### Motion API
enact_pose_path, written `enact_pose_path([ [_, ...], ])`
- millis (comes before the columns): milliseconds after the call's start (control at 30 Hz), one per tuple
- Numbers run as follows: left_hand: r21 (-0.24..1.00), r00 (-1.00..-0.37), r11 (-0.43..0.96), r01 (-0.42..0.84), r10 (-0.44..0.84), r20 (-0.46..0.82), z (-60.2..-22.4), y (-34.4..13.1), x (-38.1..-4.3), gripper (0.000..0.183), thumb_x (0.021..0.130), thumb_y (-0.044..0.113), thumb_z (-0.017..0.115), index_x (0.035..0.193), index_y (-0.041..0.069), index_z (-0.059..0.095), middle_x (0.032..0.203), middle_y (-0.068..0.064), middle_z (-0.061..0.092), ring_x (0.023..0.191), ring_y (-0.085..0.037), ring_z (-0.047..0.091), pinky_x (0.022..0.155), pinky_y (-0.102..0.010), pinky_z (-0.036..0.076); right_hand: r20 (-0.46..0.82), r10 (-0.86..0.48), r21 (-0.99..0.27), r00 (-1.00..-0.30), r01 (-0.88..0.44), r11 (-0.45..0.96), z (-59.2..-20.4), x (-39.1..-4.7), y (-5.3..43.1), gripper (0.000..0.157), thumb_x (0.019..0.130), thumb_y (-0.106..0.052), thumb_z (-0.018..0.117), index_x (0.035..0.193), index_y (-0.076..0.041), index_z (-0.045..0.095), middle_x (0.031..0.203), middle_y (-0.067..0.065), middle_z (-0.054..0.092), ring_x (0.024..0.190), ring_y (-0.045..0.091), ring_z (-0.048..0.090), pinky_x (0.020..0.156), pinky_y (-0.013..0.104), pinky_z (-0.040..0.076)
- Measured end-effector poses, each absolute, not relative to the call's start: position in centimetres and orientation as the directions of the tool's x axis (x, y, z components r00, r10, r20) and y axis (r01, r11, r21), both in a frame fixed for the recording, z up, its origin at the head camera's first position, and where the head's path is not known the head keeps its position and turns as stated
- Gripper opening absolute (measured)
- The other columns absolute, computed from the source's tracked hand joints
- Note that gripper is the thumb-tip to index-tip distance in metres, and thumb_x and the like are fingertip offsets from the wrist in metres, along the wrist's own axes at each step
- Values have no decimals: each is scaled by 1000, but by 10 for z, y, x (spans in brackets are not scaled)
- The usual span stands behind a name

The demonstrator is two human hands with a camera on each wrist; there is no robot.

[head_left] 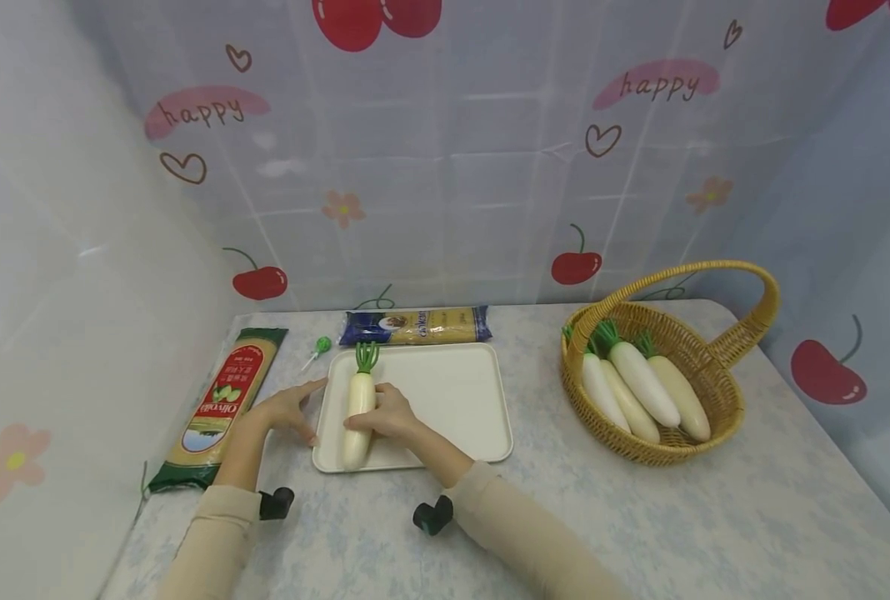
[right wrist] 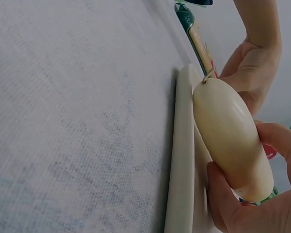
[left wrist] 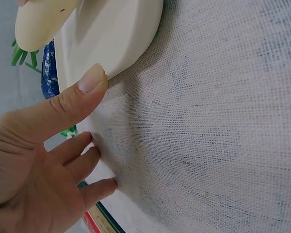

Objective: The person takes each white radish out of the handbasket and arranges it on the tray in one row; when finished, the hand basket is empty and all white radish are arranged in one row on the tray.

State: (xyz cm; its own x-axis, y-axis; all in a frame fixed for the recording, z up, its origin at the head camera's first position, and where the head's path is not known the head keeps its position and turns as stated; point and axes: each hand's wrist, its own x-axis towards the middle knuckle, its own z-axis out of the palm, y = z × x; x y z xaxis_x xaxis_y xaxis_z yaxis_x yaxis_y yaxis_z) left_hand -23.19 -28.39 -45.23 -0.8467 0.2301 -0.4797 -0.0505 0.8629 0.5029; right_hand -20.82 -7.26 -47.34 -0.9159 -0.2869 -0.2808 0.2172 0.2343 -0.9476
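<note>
A pale white radish with short green stalks lies lengthwise over the left part of a white tray. My right hand grips it around the middle, fingers on one side and thumb on the other, as the right wrist view shows on the radish. Beside the tray's left edge is my left hand, holding nothing. In the left wrist view its thumb tip is right at the tray's rim, with the other fingers spread loosely near the tablecloth.
A red and green pasta packet lies left of my left hand. Behind the tray are a blue and yellow pasta packet and a green lollipop. At the right stands a wicker basket holding several radishes.
</note>
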Motion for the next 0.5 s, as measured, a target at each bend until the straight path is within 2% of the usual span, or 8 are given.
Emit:
enact_pose_path([
  [167, 500, -846, 865, -52, 228, -483, -449, -283, -229, 113, 59, 14, 89, 149, 4, 21, 143, -36, 28, 131, -50, 30, 103, -58, 34, -275, -239, -929, -931, 193, 316, -471, -210, -78, 75, 66, -19, 82, 127, 4, 47, 101, 12, 60, 83, 18, 58, 70, 28, 53],
  [400, 506, -845, 861, -46, 237, -480, -448, -283, -229, 112, 60, 12, 88, 149, 4, 21, 143, -37, 28, 131, -51, 30, 102, -58, 36, -276, -172, -869, -946, 169, 465, -466, -215, -84, 74, 64, -27, 83, 124, 3, 50, 96, 10, 61, 82, 20, 58, 72, 31, 52],
  [500, 512, -845, 858, -40, 245, -476, -448, -282, -228, 111, 60, 11, 88, 149, 3, 21, 143, -37, 28, 131, -51, 30, 102, -57, 36, -290, -162, -831, -943, 164, 532, -465, -216, -85, 68, 65, -30, 84, 116, 2, 52, 90, 9, 60, 77, 19, 57, 67, 29, 51],
])
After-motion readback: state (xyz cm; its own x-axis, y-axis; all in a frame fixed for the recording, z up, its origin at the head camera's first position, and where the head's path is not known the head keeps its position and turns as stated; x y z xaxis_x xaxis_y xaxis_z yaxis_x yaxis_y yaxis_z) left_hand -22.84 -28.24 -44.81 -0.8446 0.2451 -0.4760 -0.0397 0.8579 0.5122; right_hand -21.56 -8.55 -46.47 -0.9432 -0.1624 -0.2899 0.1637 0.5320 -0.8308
